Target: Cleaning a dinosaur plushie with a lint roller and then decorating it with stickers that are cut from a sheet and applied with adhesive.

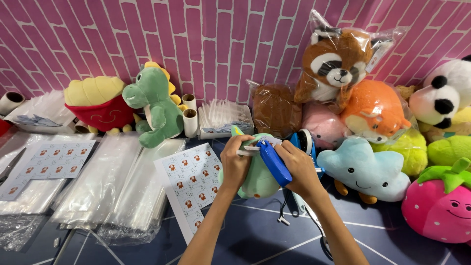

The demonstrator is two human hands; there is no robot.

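Blue tagging gun (274, 162) sat gripped in right hand (299, 169), fingers wrapped round it, nose against a white tag (251, 150). Left hand (234, 164) pinched that tag atop a green plush toy (259, 179), beside sticker sheet (192, 182) on dark surface (255, 235).

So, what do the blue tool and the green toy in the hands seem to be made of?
Blue tool: probably hard plastic, smooth and slightly glossy, held in the right hand. Green toy: soft plush fabric, matte and rounded, gripped by the left hand.
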